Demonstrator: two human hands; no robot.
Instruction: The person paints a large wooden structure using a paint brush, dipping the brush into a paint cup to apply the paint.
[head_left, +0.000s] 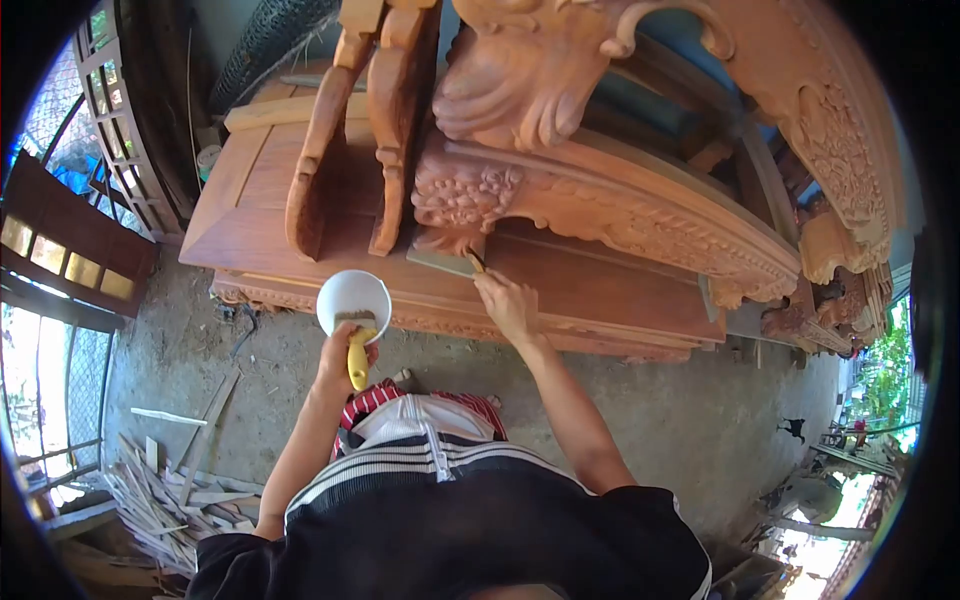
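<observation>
My left hand (338, 358) is closed around the rim side of a white plastic cup (352, 288). The same hand grips a wide paintbrush with a yellow handle (358, 362), its bristles against the cup's rim. A small thin brush (475, 261) sits pinched in my right hand (508, 306). Its tip is at the carved foot (450, 240) of a reddish-brown wooden furniture piece; whether it touches is too small to tell. Under that foot lies a flat greyish strip (440, 261), resting on a long wooden panel (590, 290).
Two curved wooden legs (388, 150) stand upright left of the carved foot. A large carved frame (660, 210) arches across the right. Scrap wood strips (165, 505) are piled on the concrete floor (640, 420) at lower left. A lattice frame (110, 100) leans at far left.
</observation>
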